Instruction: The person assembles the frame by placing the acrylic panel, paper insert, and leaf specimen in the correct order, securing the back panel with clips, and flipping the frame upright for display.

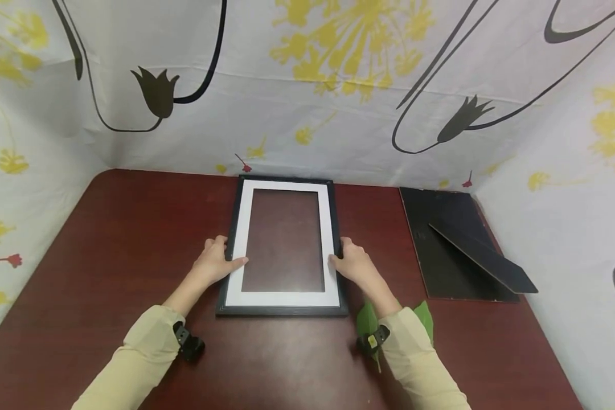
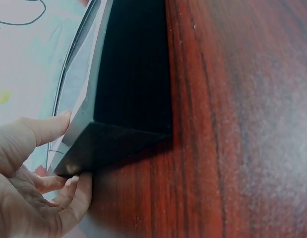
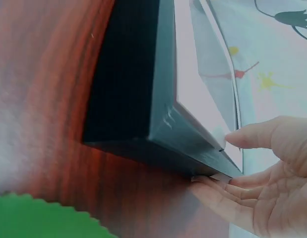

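Observation:
A black picture frame (image 1: 282, 311) with a white mat (image 1: 287, 299) lies on the dark red table, its open window showing a brownish surface. My left hand (image 1: 212, 263) grips the frame's left side, thumb over the mat and fingers against the outer edge. On the opposite side, my right hand (image 1: 356, 263) holds it the same way. Seen from the left wrist, the frame's deep black side (image 2: 128, 74) stands close to the wood. From the right wrist, the thumb touches the white mat (image 3: 198, 109) while the other fingers meet the side below.
A black backing board (image 1: 420, 245) with a raised stand leg (image 1: 479, 259) lies at the table's right edge. Green leaves (image 1: 367, 324) lie under the right forearm. Patterned white cloth (image 1: 287, 102) hangs behind the table (image 1: 107, 256) and along both sides.

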Action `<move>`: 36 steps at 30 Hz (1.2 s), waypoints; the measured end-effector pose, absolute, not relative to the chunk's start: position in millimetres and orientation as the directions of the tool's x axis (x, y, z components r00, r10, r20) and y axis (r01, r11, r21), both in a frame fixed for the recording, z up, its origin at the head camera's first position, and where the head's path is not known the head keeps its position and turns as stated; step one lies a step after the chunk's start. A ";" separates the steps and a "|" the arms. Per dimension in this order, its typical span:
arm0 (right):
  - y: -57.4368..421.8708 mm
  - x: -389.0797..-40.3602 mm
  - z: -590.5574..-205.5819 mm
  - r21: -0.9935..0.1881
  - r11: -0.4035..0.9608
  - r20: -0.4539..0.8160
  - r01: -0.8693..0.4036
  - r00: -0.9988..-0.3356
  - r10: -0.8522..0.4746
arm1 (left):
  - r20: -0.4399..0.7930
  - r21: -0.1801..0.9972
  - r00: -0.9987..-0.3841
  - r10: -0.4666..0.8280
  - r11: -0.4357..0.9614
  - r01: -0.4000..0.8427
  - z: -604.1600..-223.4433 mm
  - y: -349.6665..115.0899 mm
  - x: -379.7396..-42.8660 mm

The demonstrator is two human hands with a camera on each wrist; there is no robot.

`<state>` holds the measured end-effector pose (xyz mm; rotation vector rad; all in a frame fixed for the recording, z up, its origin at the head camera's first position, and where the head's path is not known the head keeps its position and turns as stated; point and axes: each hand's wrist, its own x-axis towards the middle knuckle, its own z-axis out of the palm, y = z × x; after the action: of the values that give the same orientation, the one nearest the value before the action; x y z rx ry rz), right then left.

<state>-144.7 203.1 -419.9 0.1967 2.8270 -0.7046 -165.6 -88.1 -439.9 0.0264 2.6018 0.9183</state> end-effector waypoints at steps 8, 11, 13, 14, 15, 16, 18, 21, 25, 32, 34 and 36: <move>207.9 -176.5 -430.6 -0.435 0.869 -0.302 0.236 -0.947 0.107 | -0.343 0.607 -0.932 0.120 0.785 -0.122 -445.1 -87.0 -162.2; 210.8 -188.2 -432.9 -0.470 0.837 -0.334 0.280 -0.934 0.125 | -0.343 0.609 -0.933 0.112 0.783 -0.129 -446.5 -86.0 -160.4; 212.4 -194.8 -433.1 -0.505 0.807 -0.343 0.306 -0.929 0.138 | -0.342 0.610 -0.933 0.109 0.782 -0.132 -447.3 -85.6 -159.4; 213.1 -197.7 -433.1 -0.519 0.793 -0.348 0.319 -0.926 0.145 | -0.344 0.610 -0.933 0.108 0.781 -0.134 -447.5 -85.2 -158.7; 213.9 -200.4 -433.0 -0.530 0.784 -0.346 0.324 -0.926 0.150 | -0.344 0.611 -0.933 0.108 0.780 -0.135 -447.9 -84.9 -158.2; 214.4 -202.8 -432.8 -0.533 0.781 -0.344 0.327 -0.926 0.153 | -0.344 0.611 -0.933 0.108 0.780 -0.135 -448.2 -84.5 -157.8; 214.3 -206.3 -431.2 -0.525 0.787 -0.340 0.324 -0.928 0.155 | -0.342 0.612 -0.934 0.106 0.779 -0.136 -448.7 -83.9 -157.3; 213.6 -207.9 -429.7 -0.509 0.810 -0.316 0.292 -0.938 0.141 | -0.337 0.614 -0.936 0.104 0.777 -0.134 -449.3 -83.0 -156.5; 209.4 -206.1 -430.3 -0.510 0.836 -0.227 0.204 -0.969 0.098 | -0.326 0.623 -0.940 0.103 0.772 -0.131 -449.7 -83.9 -154.1; 207.1 -217.4 -428.0 -0.643 0.706 -0.333 0.296 -0.939 0.089 | -0.313 0.624 -0.944 0.100 0.772 -0.125 -451.4 -83.4 -152.9; 207.6 -222.7 -424.1 -0.712 0.579 -0.415 0.397 -0.903 0.108 | -0.314 0.619 -0.944 0.103 0.776 -0.121 -450.7 -83.6 -153.3; 208.0 -227.5 -420.0 -0.765 0.429 -0.479 0.480 -0.870 0.120 | -0.315 0.613 -0.943 0.105 0.781 -0.118 -450.3 -84.6 -154.1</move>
<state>-227.5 208.0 -420.0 0.5132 2.3349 -1.4201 -154.1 -84.6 -450.3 -0.0102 2.6411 0.9413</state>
